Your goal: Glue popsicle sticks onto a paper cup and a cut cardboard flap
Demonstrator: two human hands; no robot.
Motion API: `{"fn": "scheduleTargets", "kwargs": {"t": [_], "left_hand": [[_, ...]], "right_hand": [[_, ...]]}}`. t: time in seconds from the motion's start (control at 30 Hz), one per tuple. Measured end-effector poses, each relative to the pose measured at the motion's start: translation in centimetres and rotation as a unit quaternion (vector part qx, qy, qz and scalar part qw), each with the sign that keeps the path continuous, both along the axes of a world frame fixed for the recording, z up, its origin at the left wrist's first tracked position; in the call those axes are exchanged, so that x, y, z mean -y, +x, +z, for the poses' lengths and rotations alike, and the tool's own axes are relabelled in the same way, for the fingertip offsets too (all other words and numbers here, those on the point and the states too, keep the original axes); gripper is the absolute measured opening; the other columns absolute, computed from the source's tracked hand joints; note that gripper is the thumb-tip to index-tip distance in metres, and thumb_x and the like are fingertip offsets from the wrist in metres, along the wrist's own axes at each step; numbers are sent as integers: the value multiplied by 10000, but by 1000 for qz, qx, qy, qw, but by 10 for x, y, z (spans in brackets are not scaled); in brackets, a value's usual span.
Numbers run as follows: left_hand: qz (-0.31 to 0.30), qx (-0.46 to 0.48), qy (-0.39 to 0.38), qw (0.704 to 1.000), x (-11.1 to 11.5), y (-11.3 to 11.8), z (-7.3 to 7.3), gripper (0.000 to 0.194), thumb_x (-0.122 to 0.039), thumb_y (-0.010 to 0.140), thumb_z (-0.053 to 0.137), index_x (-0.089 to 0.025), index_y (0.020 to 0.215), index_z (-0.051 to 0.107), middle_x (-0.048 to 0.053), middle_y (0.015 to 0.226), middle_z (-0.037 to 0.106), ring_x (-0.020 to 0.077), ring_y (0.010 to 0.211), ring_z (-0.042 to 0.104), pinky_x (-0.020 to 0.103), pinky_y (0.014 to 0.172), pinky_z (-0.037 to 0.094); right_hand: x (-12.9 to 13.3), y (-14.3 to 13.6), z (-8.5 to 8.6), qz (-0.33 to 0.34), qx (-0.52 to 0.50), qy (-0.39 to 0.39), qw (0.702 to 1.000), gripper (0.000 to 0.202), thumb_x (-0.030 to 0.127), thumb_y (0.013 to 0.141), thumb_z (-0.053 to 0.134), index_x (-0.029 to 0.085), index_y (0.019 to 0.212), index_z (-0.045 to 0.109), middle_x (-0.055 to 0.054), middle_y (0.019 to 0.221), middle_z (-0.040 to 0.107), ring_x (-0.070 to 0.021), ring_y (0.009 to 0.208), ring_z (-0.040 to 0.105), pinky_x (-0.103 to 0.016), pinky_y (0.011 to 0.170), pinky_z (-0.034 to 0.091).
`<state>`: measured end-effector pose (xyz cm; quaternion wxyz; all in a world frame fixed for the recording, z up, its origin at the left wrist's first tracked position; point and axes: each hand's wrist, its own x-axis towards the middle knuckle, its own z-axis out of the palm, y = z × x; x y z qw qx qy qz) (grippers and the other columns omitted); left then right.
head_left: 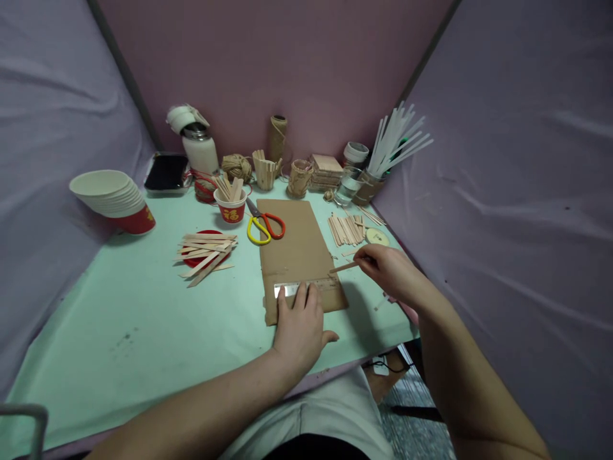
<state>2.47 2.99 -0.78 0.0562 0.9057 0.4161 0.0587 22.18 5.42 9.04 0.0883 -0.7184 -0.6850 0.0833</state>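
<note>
My left hand (301,319) lies with its fingers stretched out, pressing on a clear ruler (328,283). Beneath the ruler is a brown sheet of cardboard (294,249). My right hand (380,263) pinches a flat wooden stick (345,266), whose far end reaches over the right edge of the cardboard, just above the ruler's right end. Scissors (265,229) with yellow and orange handles rest across the cardboard's upper left edge. A row of short cut sticks (345,229) lies beyond my right hand, beside a round pale yellow disc (377,237).
Longer sticks (205,252) are piled on a red plate at left, near a red paper cup (232,211) of sticks. Stacked paper cups (112,198) tilt at far left. Along the back stand a white bottle (201,153), twine (236,167), a water glass (348,187) and white glue sticks (395,144).
</note>
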Motion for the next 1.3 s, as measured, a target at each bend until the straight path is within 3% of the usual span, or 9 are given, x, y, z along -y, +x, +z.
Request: {"fn": "scheduleTargets", "kwargs": {"t": [0.3, 0.57, 0.93, 1.3], "left_hand": [[-6, 3, -3, 1000, 0, -1, 3, 684, -659, 813, 554, -191, 1310, 580, 143, 1460, 463, 354, 1359, 340, 672, 1099, 209], [-5, 2, -9, 1000, 0, -1, 2, 723, -656, 813, 555, -167, 1346, 542, 147, 1459, 463, 354, 1360, 341, 671, 1104, 209], [-7, -8, -9, 1000, 0, -1, 2, 752, -668, 829, 518, -146, 1371, 507, 143, 1472, 448, 333, 1375, 315, 674, 1109, 199], [-3, -5, -4, 1000, 0, -1, 1, 716, -663, 834, 519, -172, 1354, 534, 143, 1468, 453, 349, 1372, 315, 669, 1106, 195]], "right_hand": [[-12, 8, 7, -7, 24, -33, 999, 198, 186, 845, 515, 192, 793, 707, -50, 761, 730, -173, 676, 627, -247, 615, 388], [-25, 21, -12, -3, -96, -72, 993, 178, 257, 846, 527, 192, 800, 687, -29, 717, 704, -160, 644, 601, -250, 585, 399], [-21, 25, -19, 22, -123, -68, 990, 179, 310, 835, 540, 195, 802, 674, -29, 713, 681, -158, 648, 577, -254, 601, 398], [-10, 26, -19, 5, -132, -40, 991, 192, 339, 839, 559, 196, 804, 683, -37, 776, 710, -171, 688, 603, -275, 644, 421]]}}
